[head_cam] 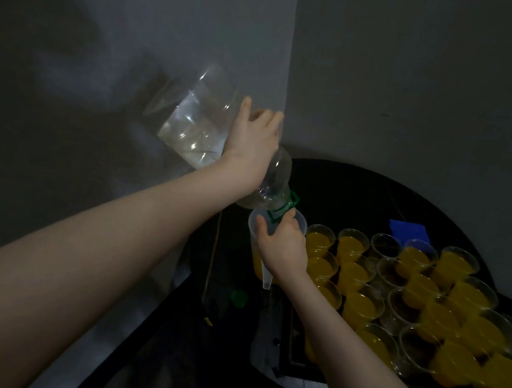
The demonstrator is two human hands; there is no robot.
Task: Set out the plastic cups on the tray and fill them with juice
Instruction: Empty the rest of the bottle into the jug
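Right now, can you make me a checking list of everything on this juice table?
Surface: dark round table, dimly lit.
Job's things: big clear bottle tipped neck-down, nearly empty; held measuring cup with some juice; cups on the tray, most filled, a few empty.
Clutter: green cap; blue thing.
Grips: left hand holds the bottle; right hand holds the measuring cup at the bottle's neck.
Cables: nothing seen.
Surroundings: grey walls meeting in a corner.

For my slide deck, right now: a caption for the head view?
Left hand tips a nearly empty bottle into a cup held by the right hand.
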